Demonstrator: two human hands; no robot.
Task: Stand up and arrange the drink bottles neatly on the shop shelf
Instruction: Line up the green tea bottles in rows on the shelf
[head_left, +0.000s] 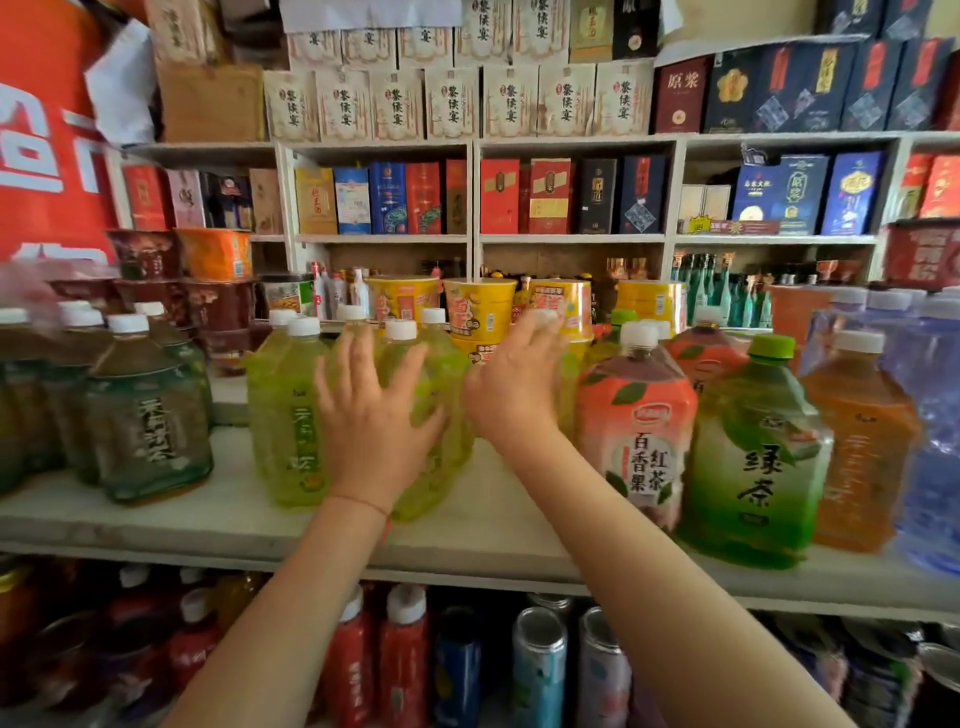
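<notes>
Five or so yellow-green bottles (283, 415) with white caps stand clustered mid-shelf (156, 519); left hand (371, 415) lies flat, fingers spread, against one; right hand (511, 384) reaches behind, its grip blurred; one pink-labelled bottle (636, 421) beside it.

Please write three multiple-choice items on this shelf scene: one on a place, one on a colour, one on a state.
1. Where does the green tea bottle with the green cap stand?
A. right of the pink-labelled bottle
B. on the lower shelf
C. left of the yellow-green bottles

2. What colour is the cap of the pink-labelled bottle?
A. red
B. white
C. black

3. How is the left hand?
A. fist
B. fingers spread against the yellow-green bottles
C. holding a cup

Answers: 1 A, it is the next bottle rightward; 2 B, the cap shows white; 3 B, the open palm covers the bottles.
</notes>
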